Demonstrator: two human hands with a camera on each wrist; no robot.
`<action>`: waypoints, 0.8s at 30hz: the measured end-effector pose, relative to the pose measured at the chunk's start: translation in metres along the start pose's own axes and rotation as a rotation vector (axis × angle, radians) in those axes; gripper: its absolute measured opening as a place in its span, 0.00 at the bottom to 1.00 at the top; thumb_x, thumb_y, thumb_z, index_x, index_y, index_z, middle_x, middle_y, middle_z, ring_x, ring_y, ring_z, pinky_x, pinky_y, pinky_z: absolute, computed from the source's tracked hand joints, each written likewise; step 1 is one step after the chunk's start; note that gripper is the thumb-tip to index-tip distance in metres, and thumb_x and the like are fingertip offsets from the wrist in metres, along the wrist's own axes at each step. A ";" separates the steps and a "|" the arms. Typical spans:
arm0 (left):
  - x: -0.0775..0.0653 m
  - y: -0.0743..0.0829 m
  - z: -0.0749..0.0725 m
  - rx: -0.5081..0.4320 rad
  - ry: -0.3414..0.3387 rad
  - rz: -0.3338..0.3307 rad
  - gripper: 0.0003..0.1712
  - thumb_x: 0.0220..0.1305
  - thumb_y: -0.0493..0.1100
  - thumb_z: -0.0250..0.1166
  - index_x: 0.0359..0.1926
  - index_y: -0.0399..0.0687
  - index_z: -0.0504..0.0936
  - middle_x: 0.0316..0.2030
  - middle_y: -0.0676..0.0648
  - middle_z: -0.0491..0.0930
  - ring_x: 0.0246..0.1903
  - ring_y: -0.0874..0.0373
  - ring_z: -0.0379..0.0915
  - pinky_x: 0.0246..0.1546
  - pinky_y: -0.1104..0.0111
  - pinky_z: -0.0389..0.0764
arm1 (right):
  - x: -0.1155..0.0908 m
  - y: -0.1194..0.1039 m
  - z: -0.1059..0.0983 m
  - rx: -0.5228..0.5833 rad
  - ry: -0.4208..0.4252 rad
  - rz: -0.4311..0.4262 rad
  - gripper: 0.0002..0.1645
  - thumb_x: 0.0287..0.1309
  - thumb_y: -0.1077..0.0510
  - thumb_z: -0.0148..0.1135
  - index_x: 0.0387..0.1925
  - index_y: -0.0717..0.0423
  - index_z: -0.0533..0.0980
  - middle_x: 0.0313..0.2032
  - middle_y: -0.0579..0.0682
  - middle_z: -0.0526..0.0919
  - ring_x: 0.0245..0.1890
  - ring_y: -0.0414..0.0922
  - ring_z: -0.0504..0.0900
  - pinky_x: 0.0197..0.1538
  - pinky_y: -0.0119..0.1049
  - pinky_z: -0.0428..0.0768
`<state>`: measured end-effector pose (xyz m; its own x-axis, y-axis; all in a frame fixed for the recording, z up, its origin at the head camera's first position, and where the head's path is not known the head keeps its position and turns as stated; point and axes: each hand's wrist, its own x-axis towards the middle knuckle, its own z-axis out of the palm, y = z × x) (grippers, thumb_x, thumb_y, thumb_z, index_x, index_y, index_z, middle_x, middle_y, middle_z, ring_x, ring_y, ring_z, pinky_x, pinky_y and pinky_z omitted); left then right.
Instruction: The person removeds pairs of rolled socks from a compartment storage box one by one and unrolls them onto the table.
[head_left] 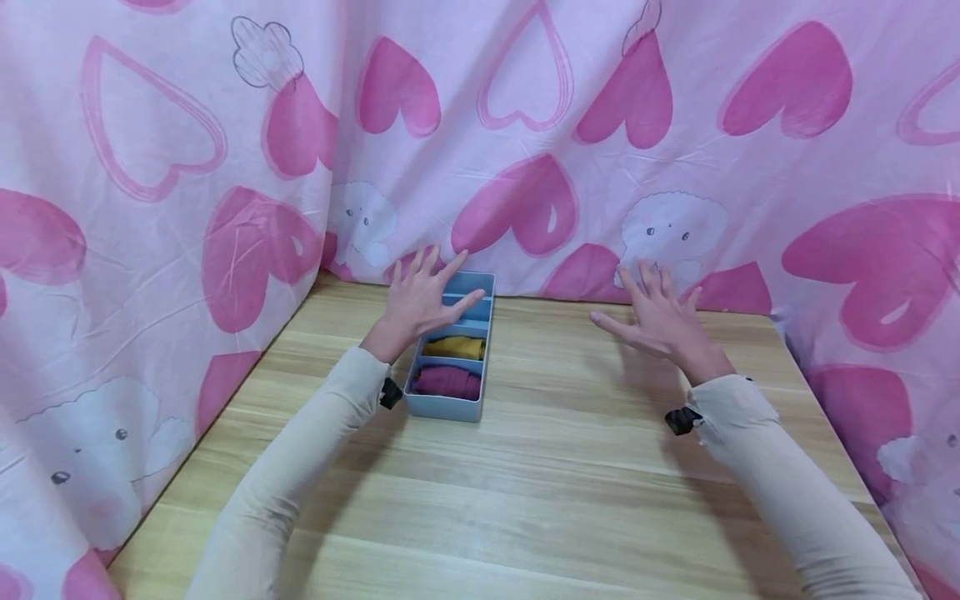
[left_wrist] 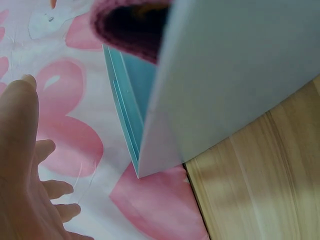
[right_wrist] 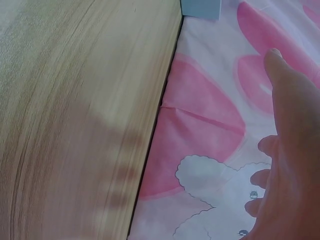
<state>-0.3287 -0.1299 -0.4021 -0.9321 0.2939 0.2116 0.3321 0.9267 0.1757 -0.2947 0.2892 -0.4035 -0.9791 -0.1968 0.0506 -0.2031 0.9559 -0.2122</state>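
Sleeves [head_left: 281,467] foremost; left grip [head_left: 417,305] splayed near box [head_left: 446,407], right grip [head_left: 663,322] splayed wide.

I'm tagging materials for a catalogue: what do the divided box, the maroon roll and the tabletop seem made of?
Divided box: probably matte plastic, judging by its thin, smooth, evenly coloured walls.
Maroon roll: likely soft knit; its edge looks ribbed in the left wrist view.
Tabletop: wood or wood-look laminate, low sheen; the streaky grain fits either.
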 end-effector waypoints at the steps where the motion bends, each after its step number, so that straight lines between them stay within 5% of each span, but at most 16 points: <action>1: -0.001 -0.001 0.000 -0.005 -0.002 0.002 0.53 0.66 0.89 0.40 0.87 0.79 0.51 0.87 0.41 0.51 0.87 0.38 0.42 0.80 0.27 0.44 | 0.000 -0.001 0.000 0.004 0.003 -0.004 0.68 0.62 0.10 0.46 0.89 0.37 0.38 0.89 0.57 0.32 0.86 0.72 0.30 0.67 0.92 0.29; 7: -0.008 -0.007 0.002 -0.090 0.015 0.012 0.51 0.71 0.83 0.45 0.87 0.71 0.54 0.87 0.40 0.51 0.86 0.40 0.47 0.81 0.33 0.53 | 0.000 -0.005 0.004 0.005 0.046 -0.054 0.67 0.63 0.12 0.48 0.89 0.38 0.39 0.88 0.60 0.38 0.86 0.72 0.37 0.72 0.88 0.38; 14: -0.020 -0.019 0.012 -0.238 0.015 -0.026 0.50 0.73 0.82 0.46 0.84 0.62 0.64 0.82 0.45 0.65 0.78 0.42 0.66 0.70 0.36 0.75 | 0.000 -0.014 0.008 0.011 0.125 -0.112 0.65 0.64 0.15 0.54 0.89 0.40 0.45 0.87 0.60 0.48 0.87 0.68 0.44 0.76 0.84 0.44; 20: -0.033 -0.030 0.029 -0.382 -0.028 -0.063 0.53 0.74 0.82 0.44 0.82 0.51 0.67 0.80 0.44 0.68 0.78 0.42 0.66 0.76 0.41 0.70 | 0.001 -0.025 0.011 0.046 0.150 -0.144 0.63 0.66 0.16 0.53 0.89 0.39 0.45 0.87 0.57 0.50 0.88 0.62 0.46 0.80 0.79 0.41; 24: -0.039 -0.038 0.044 -0.527 0.008 -0.048 0.41 0.83 0.68 0.48 0.81 0.46 0.66 0.78 0.40 0.70 0.73 0.40 0.74 0.74 0.44 0.74 | 0.002 -0.035 0.012 0.060 0.178 -0.182 0.60 0.68 0.19 0.55 0.88 0.42 0.50 0.86 0.57 0.54 0.87 0.60 0.50 0.82 0.74 0.47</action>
<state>-0.3111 -0.1662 -0.4591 -0.9476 0.2507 0.1981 0.3186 0.6953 0.6443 -0.2896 0.2529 -0.4077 -0.9107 -0.3181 0.2635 -0.3815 0.8923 -0.2413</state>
